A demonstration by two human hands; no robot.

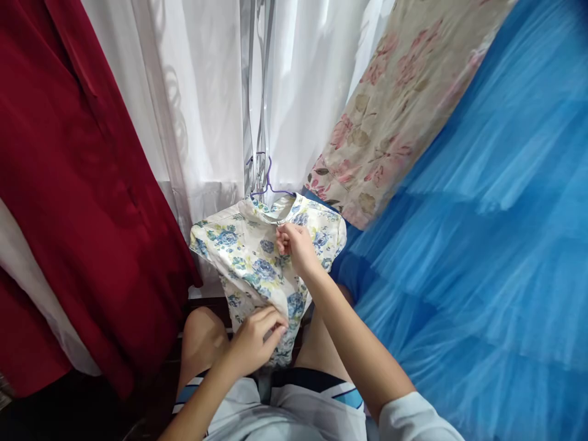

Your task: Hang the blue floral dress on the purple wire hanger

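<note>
- Nearest the camera: the person's lap in light shorts [294, 410] with a dark and blue band, bare knees showing just beyond.
- Left hand [255, 340] sits low, over the lap. Its grip is clenched on the lower hem of a small floral garment [257, 257], fingers pinching the fabric.
- Right hand [294, 245] is higher, at the neckline. Its grip is closed on the collar edge, just below the hanger hook.
- The garment is white with blue flowers, short sleeves spread to either side. It hangs between the two hands, in front of the knees.
- A purple hanger [269, 184] already sits inside the neck; only the hook and a bit of the shoulder wire show.
- Judgement: the hanging looks mostly done, since the hanger is in place. The collar appears under adjustment, and the piece is not yet on any rail that I can see.
- Surroundings: red cloth [78, 184] hangs on the left, white curtain [197, 92] behind, a pink-flowered fabric [399, 104] upper right, blue tulle [496, 245] filling the right side.
</note>
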